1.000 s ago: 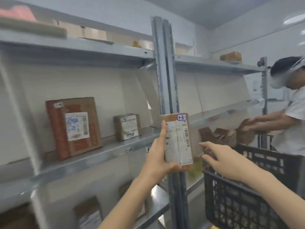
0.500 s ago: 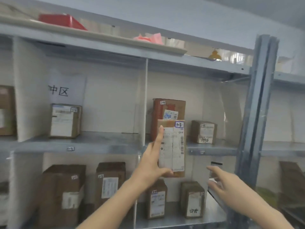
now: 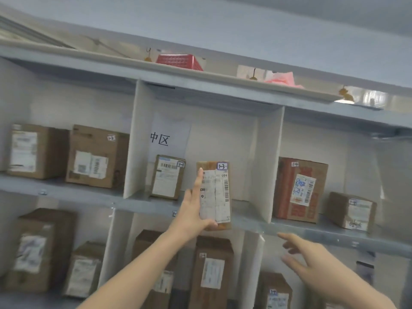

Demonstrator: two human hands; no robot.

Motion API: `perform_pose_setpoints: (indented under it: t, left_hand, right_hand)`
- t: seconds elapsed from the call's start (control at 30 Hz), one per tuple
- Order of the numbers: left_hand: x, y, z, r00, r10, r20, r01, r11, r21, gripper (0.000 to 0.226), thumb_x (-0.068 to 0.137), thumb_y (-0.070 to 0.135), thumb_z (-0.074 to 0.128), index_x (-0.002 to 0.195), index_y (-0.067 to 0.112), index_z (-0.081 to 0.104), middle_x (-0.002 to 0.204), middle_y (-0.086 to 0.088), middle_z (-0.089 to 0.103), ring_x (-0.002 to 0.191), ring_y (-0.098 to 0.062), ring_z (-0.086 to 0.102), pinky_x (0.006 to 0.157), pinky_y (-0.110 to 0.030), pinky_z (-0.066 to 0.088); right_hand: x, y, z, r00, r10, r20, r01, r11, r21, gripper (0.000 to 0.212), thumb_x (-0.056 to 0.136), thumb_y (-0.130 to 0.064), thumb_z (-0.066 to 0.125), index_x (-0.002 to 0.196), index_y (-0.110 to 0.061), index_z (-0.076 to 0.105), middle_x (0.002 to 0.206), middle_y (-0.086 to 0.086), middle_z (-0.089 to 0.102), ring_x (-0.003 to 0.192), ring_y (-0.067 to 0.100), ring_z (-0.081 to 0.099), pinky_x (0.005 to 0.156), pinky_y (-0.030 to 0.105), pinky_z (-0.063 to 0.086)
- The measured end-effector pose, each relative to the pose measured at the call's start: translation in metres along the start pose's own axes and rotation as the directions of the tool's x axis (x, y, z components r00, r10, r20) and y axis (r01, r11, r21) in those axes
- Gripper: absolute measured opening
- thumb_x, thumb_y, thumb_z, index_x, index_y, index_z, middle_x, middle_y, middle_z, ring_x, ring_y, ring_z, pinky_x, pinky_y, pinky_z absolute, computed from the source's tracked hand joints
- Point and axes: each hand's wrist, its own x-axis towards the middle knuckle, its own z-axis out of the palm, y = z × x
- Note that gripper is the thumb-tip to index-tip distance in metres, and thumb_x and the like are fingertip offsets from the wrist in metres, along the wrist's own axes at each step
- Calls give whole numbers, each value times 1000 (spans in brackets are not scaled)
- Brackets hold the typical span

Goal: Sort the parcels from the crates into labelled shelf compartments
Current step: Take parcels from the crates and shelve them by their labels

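My left hand point(image 3: 193, 208) grips a narrow brown parcel point(image 3: 217, 195) upright, its white label and a "1-3" tag facing me. It hangs in front of the middle compartment point(image 3: 223, 139) of the grey shelf point(image 3: 142, 205). That compartment has a paper sign point(image 3: 169, 134) on its back wall and one small parcel tagged 1-3 point(image 3: 167, 177) standing in it. My right hand point(image 3: 310, 262) hovers lower right, fingers spread, holding nothing.
White dividers point(image 3: 266, 166) split the shelf. Two brown boxes point(image 3: 95, 157) stand in the left compartment; a red-brown box point(image 3: 301, 189) and a small box point(image 3: 352, 210) in the right one. Several parcels fill the lower row. A red basket point(image 3: 179, 61) sits on top.
The view has swung left from the crate and the other person to the shelf's middle compartment. My left hand has kept the parcel raised in front of it; my right hand stays open below.
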Motion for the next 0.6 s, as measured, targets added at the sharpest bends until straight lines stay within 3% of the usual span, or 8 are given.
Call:
perform_pose_setpoints:
  t: [0.07, 0.23, 0.37, 0.47, 0.6]
  left_hand:
    - [14, -19, -17, 1000, 7, 9, -7, 1000, -1, 141, 67, 10, 87, 140, 61, -22, 152, 2, 25, 133, -9, 30, 113, -42, 27]
    - [58, -58, -50, 995, 75, 58, -77, 996, 33, 141, 69, 11, 86, 139, 58, -28, 153, 2, 23, 127, -4, 32, 112, -37, 30]
    - [87, -72, -46, 989, 107, 102, -116, 990, 86, 142, 71, 13, 85, 138, 55, -33, 149, -8, 26, 133, -24, 41, 110, -42, 34]
    - [101, -73, -28, 981, 90, 171, -116, 982, 150, 141, 74, 19, 83, 132, 57, -39, 141, -13, 31, 118, -32, 54, 105, -50, 42]
    - [117, -77, -5, 971, 111, 214, -146, 977, 156, 141, 73, 27, 84, 119, 62, -46, 137, -15, 33, 113, -33, 58, 102, -50, 44]
  right_hand:
    - [26, -25, 8, 999, -20, -31, 20, 1000, 7, 52, 96, -44, 49, 143, -38, 28, 130, -16, 51, 120, -2, 48, 102, 16, 37]
    - [91, -72, 25, 991, -58, -121, 56, 998, -20, 53, 98, -39, 48, 146, -32, 28, 140, -10, 49, 129, 3, 43, 105, 18, 33]
    - [131, -91, 37, 981, -31, -190, 31, 1000, -4, 55, 98, -36, 49, 147, -26, 27, 142, -4, 49, 132, 10, 43, 107, 24, 35]
    - [158, -92, 41, 983, 16, -183, -18, 1000, -12, 64, 97, -35, 50, 151, -22, 19, 145, 1, 46, 135, 16, 42, 109, 30, 35]
    - [186, -86, 41, 976, 46, -213, -50, 999, -15, 68, 97, -31, 51, 152, -16, 14, 146, 4, 45, 135, 21, 42, 110, 33, 34]
